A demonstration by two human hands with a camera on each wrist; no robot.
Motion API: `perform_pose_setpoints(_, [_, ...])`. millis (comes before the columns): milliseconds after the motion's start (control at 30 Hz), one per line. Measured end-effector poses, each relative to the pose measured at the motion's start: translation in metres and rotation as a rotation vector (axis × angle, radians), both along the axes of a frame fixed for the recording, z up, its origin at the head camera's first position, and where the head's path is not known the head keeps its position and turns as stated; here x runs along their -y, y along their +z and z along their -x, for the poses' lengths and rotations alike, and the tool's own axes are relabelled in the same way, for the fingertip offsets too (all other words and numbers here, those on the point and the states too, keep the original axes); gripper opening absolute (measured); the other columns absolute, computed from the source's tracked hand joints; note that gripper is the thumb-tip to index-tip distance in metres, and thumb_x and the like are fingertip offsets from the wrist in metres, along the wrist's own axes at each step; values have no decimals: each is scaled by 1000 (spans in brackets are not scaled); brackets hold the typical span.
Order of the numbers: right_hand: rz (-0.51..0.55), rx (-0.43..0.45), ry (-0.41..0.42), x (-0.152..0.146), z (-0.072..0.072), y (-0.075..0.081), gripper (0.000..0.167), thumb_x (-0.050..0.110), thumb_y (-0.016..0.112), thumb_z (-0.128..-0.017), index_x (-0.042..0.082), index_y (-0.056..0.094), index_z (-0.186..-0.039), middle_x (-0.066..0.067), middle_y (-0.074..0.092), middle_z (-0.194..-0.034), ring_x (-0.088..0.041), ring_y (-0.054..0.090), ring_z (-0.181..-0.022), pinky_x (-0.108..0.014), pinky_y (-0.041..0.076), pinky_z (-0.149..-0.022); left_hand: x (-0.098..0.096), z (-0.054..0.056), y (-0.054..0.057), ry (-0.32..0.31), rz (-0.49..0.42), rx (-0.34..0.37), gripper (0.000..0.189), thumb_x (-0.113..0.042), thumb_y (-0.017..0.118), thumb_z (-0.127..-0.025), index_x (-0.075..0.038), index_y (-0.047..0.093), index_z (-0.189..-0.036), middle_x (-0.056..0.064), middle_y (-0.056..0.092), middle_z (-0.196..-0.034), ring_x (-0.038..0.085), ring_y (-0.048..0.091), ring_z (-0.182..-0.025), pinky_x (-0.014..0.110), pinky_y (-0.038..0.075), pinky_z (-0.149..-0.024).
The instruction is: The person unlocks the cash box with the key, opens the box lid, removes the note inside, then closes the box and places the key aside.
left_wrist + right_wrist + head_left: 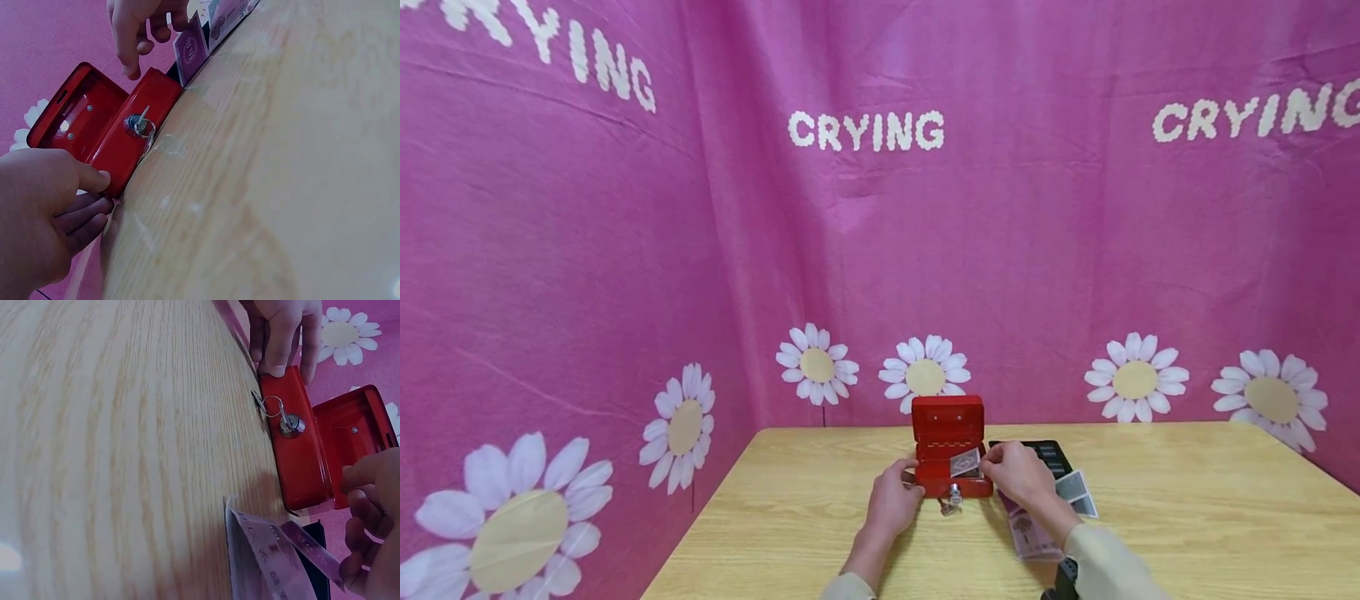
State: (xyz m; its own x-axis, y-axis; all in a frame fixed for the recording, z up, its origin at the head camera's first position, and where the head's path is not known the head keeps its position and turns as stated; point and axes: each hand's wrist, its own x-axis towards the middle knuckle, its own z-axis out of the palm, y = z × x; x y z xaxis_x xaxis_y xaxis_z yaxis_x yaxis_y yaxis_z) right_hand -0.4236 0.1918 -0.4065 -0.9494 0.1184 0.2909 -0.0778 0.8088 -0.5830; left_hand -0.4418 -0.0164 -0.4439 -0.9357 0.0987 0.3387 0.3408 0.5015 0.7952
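The red cash box [934,487] stands on the wood-grain table [1195,508], near its far edge, with its hinged lid [947,408] raised. A key sits in the silver cylinder lock [294,427] on the front face, with a key ring [280,412] hanging from it. Inside the box, a grey printed note [965,462] lies at a slant, partly above the rim. The left hand grips the near left corner of the box, thumb on the front face and fingers at the side. The right hand [1021,473] is at the right side of the box, fingers bent, fingertips at the note's edge; whether they pinch it cannot be determined. Beyond the right hand lies a black compartmented tray [1052,454]; grey-green notes [1075,485] rest beside it. Purple-pink banknotes [1030,533] lie nearer, partly beneath the right forearm. Behind the table hangs a magenta cloth [1000,250] printed with daisies and the word "CRYING".
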Motion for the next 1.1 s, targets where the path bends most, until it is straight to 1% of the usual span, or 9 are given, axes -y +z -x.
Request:
perform_pose_setpoints(267, [-17,15,8,0,2,-3,14,21,67,-87,9,75,-89,0,68,-77,-14,53,-65,-28,39,-56,0,-1,0,2,3,-5,38,5,66,-86,2,63,-124,13,70,-95,18,64,-82,40,56,-79])
perform_pose_setpoints(433, [-34,31,9,2,5,-5,17,21,67,-88,7,75,-91,0,66,-75,-14,52,-64,-28,38,-55,0,-1,1,-1,0,-3,38,4,66,-86,2,63,-124,13,71,-95,18,64,-82,39,56,-79])
perform_pose_setpoints(567, [-81,49,-12,5,8,-6,18,24,67,-89,9,76,-93,1,65,-74,-14,52,-63,-29,36,-53,0,-2,2,5,11,-6,38,4,67,-86,2,63,-124,13,71,-94,17,64,-82,38,56,-78])
perform_pose_setpoints(733, [-131,44,-21,8,11,-5,20,25,66,-89,10,76,-96,1,65,-75,-15,52,-64,-30,35,-53,1,-1,3,10,11,-22,38,4,67,-85,2,63,-123,13,71,-93,17,65,-81,38,55,-77])
perform_pose_setpoints(967, [-137,52,-34,10,11,-5,21,26,65,-88,13,77,-99,0,69,-83,-15,53,-67,-31,36,-54,2,0,2,3,6,-15,37,3,67,-86,2,63,-123,11,71,-92,15,64,-79,36,55,-76])
perform_pose_setpoints(1100, [-135,53,-36,11,11,-5,19,26,65,-88,13,76,-95,1,67,-78,-15,52,-65,-32,35,-53,1,-1,2,-1,0,-16,37,4,67,-85,2,64,-122,11,71,-91,15,64,-78,36,55,-76])
